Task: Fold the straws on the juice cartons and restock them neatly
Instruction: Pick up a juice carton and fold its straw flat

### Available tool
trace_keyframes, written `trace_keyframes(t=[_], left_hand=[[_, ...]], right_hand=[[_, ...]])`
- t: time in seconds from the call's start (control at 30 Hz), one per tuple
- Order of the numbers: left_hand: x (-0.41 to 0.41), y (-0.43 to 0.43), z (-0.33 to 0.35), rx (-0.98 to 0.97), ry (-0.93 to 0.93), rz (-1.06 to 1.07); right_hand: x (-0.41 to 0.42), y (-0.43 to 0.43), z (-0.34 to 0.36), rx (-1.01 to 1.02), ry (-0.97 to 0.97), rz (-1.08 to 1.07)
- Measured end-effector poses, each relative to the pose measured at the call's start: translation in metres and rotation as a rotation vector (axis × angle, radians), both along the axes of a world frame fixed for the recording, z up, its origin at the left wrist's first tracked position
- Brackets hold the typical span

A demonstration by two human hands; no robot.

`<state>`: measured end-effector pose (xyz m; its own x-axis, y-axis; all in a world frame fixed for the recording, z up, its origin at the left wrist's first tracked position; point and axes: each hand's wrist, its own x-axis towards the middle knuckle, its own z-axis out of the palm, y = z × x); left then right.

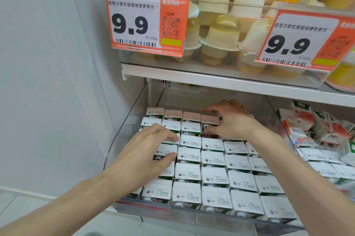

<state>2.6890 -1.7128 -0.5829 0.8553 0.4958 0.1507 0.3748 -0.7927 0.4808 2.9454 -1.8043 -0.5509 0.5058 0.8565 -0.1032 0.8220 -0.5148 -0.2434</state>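
Several small white-topped juice cartons (214,176) stand in tight rows inside a clear plastic bin (123,136) on the lower shelf. Along the back row, the carton tops are pinkish (192,115). My left hand (151,151) lies flat on the cartons at the left side of the bin, fingers straight and thumb alongside. My right hand (230,120) reaches to the back rows, fingers spread and curled down over a carton (210,123), thumb at its front. No straws can be seen.
A neighbouring bin at the right holds loosely piled cartons with red fruit print (315,132). Above, a white shelf (211,78) carries jelly cups (221,38) and two orange 9.9 price tags (146,22). A pale wall (48,82) closes the left side.
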Motion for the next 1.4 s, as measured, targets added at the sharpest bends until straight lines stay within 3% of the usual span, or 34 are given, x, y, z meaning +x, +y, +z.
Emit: trace_keyframes(t=[0.67,0.97,1.2,1.3,1.4], left_hand=[[0.001,-0.003,0.003,0.005,0.000,0.010],[0.000,-0.002,0.004,-0.023,-0.002,0.018],[0.001,-0.002,0.006,-0.032,-0.029,0.030],[0.001,-0.001,0.010,-0.152,-0.199,0.068],[0.004,-0.006,0.018,-0.456,-0.296,-0.051]], right_hand=[[0.000,0.011,-0.007,0.126,0.170,0.108],[-0.004,0.002,0.013,0.509,0.488,0.047],[-0.028,-0.027,0.028,0.558,0.454,0.051],[-0.039,-0.038,0.028,0.584,0.550,0.112],[-0.051,-0.047,0.023,0.573,0.722,0.151]])
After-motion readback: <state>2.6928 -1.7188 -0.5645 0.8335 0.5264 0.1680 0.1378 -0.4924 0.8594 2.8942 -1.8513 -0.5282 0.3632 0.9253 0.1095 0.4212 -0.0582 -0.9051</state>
